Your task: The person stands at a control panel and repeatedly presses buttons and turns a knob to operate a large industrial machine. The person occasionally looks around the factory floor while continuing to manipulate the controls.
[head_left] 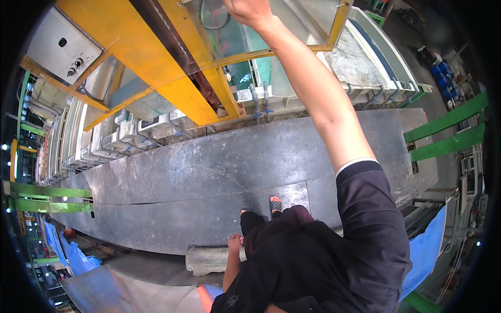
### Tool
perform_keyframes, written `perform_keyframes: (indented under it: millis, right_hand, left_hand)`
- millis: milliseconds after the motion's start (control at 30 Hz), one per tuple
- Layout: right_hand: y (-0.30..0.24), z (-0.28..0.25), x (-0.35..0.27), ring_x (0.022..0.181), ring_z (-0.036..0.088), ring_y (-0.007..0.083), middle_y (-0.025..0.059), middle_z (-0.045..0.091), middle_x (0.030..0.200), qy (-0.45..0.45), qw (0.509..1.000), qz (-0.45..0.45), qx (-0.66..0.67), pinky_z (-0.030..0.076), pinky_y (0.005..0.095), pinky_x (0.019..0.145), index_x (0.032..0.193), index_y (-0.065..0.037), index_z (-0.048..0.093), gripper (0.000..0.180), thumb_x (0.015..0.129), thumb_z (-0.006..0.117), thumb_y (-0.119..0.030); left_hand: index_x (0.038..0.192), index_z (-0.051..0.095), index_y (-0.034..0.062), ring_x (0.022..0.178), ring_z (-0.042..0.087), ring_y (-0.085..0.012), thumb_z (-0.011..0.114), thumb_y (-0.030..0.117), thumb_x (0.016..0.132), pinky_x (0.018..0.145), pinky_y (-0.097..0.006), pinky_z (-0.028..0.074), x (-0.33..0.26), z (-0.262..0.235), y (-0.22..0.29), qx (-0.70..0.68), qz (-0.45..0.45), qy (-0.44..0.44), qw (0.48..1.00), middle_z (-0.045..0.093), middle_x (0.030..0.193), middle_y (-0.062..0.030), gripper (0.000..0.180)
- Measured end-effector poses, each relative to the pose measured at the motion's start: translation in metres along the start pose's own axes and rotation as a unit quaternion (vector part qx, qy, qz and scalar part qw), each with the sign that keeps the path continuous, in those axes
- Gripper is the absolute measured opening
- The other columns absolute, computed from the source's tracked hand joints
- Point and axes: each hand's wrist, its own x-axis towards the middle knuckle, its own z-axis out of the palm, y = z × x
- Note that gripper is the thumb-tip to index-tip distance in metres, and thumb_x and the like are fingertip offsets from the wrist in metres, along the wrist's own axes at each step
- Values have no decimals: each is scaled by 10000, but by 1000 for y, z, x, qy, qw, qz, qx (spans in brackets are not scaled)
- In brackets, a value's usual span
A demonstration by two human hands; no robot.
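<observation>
My right arm stretches up and forward to the top edge. There my right hand [249, 9] is in front of the clear panel [237, 39] of a yellow frame [180, 96]. Its fingers are cut off by the picture's edge, so their grip and anything in them stay hidden. A dark looped cable [215, 27] shows just left of that hand. Low at my side hangs my left hand [236, 242], small in the picture, fingers curled in with nothing seen in them. Behind it lies a thick grey cylinder [209, 260].
I stand on a dark walkway [198, 156]. Pale tanks with pipes and valves [255, 99] line its far side. A grey control box [62, 44] with knobs is on the yellow frame. Green rails [449, 133] stand right, more green rails [49, 198] left. Blue sheeting [425, 255] hangs behind.
</observation>
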Motion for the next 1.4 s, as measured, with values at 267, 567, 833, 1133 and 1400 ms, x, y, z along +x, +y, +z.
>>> perform_keyframes:
  millis: [267, 567, 833, 1133, 1400]
  right_hand:
    - [-18, -7, 21, 1042, 491, 373, 230, 498, 1143, -64, 989, 135, -21, 432, 404, 825, 1009, -62, 482, 271, 811, 557, -231]
    - [-50, -57, -62, 993, 526, 352, 203, 546, 1081, -112, 954, 277, -2, 448, 414, 803, 1173, -52, 424, 479, 821, 541, -355]
    - [-262, -316, -549, 1137, 387, 427, 244, 325, 1306, -629, 513, 567, -143, 259, 461, 1005, 1259, -4, 359, 609, 846, 418, -448]
    - [-542, -481, -562, 1124, 462, 299, 197, 505, 1164, -539, -6, 842, -31, 387, 409, 901, 1048, -87, 601, 438, 748, 549, -403]
    - [-455, -381, -532, 1114, 469, 297, 193, 512, 1152, -336, 136, 931, -50, 392, 406, 894, 1046, -88, 602, 436, 749, 549, -403]
  left_hand:
    - [956, 583, -2, 589, 560, -118, 537, 179, 806, 490, -242, 437, -7, 8, 16, -19, 19, 9, 1000, 597, 691, -47, 239]
    - [891, 617, 16, 569, 536, -107, 545, 154, 791, 478, -250, 415, -23, 19, 23, 74, 74, 27, 994, 593, 678, -36, 185]
    - [916, 620, 63, 732, 591, -212, 451, 313, 830, 686, -328, 455, 2, -23, -28, 242, 170, -34, 955, 618, 742, -103, 313]
    - [940, 621, 55, 901, 604, -244, 616, 329, 718, 747, -307, 457, -27, -47, 0, 319, -14, -87, 944, 639, 912, -128, 352]
    - [996, 585, 14, 929, 590, -240, 550, 299, 810, 798, -320, 443, -6, 17, 131, 442, 119, -120, 881, 628, 940, -140, 342]
